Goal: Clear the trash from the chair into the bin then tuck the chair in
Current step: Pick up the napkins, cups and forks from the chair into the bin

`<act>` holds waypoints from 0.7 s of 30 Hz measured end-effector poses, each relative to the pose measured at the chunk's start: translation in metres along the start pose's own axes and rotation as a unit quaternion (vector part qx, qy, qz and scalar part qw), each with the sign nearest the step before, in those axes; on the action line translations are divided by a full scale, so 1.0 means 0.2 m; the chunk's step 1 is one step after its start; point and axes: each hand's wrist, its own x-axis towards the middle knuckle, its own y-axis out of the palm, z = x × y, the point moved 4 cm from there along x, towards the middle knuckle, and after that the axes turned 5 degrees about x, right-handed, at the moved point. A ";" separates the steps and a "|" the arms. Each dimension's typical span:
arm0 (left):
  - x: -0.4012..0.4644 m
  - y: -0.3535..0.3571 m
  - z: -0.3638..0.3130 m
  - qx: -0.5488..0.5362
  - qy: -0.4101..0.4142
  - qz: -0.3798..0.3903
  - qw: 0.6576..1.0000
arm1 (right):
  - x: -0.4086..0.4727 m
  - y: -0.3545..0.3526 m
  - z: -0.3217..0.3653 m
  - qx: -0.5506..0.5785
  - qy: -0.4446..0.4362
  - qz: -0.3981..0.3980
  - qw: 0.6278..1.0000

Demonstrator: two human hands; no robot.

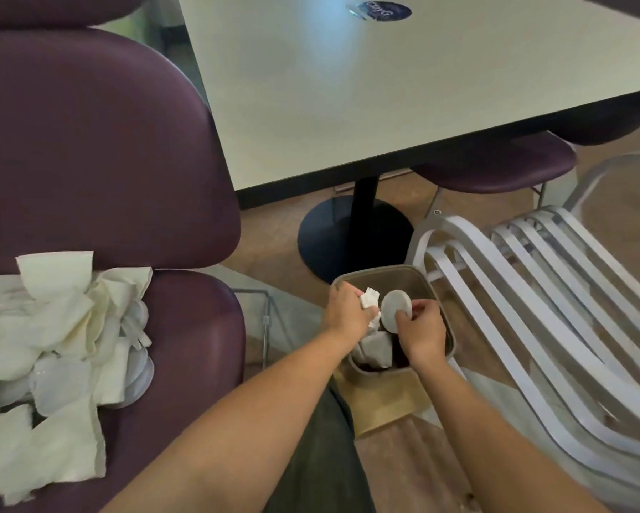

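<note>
A purple padded chair [185, 349] fills the left side, its seat heaped with crumpled napkins [48, 327] and clear plastic lids and cutlery [137, 349]. On the floor to its right stands a small tan bin [385, 398] with paper inside. My left hand [348, 312] holds a crumpled white napkin [369, 298] over the bin's mouth. My right hand [420, 331] pinches a round white lid [394, 307] above the bin.
A pale table [385, 87] on a black pedestal base [348, 235] stands behind the bin. A white slatted metal chair [533, 298] is close on the right. Another purple seat [496, 164] sits under the table's far side. A wire frame [270, 320] stands between chair and bin.
</note>
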 end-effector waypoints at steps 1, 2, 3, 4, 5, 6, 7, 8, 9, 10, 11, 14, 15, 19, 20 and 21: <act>0.02 0.04 0.00 0.008 -0.005 0.013 1.000 | 0.02 0.01 -0.04 -0.018 0.013 0.016 1.000; 0.02 0.07 0.01 0.015 -0.016 0.033 0.999 | 0.04 0.02 -0.08 -0.035 0.025 0.030 0.999; 0.03 0.09 0.02 0.021 -0.029 0.052 0.998 | 0.04 0.02 -0.10 -0.049 0.034 0.039 0.997; 0.03 0.10 0.03 0.023 -0.044 0.065 0.997 | 0.04 0.02 -0.11 -0.051 0.038 0.045 0.997; 0.03 0.10 0.03 0.017 -0.049 0.066 0.996 | 0.03 0.02 -0.12 -0.049 0.037 0.049 0.997; 0.03 0.09 0.03 0.008 -0.046 0.062 0.997 | 0.02 0.02 -0.11 -0.046 0.032 0.052 0.997; 0.03 0.08 0.03 -0.002 -0.040 0.055 0.998 | 0.01 0.03 -0.09 -0.047 0.022 0.056 0.997; 0.02 0.05 0.03 -0.008 -0.031 0.048 0.998 | -0.01 0.03 -0.06 -0.046 0.012 0.060 0.997; 0.01 0.02 0.03 -0.018 -0.023 0.037 0.999 | -0.03 0.04 -0.03 -0.043 0.000 0.065 0.997; 0.00 -0.02 0.04 -0.032 -0.017 0.023 0.999 | -0.06 0.06 0.01 -0.036 -0.014 0.072 0.997; -0.02 -0.06 0.04 -0.050 -0.011 0.008 0.999 | -0.09 0.07 0.05 -0.026 -0.027 0.082 0.996; -0.11 -0.24 0.08 -0.099 0.010 -0.030 0.995 | -0.22 0.14 0.19 0.007 -0.075 0.119 0.990; -0.14 -0.29 0.11 -0.105 0.016 -0.038 0.994 | -0.27 0.17 0.23 0.015 -0.090 0.129 0.987; -0.29 -0.55 0.30 -0.102 0.004 -0.083 0.991 | -0.48 0.33 0.37 0.026 -0.128 0.167 0.977; -0.32 -0.60 0.34 -0.099 -0.005 -0.096 0.990 | -0.53 0.37 0.39 0.022 -0.135 0.178 0.974; -0.37 -0.67 0.41 -0.098 -0.012 -0.112 0.989 | -0.58 0.43 0.41 0.021 -0.143 0.191 0.971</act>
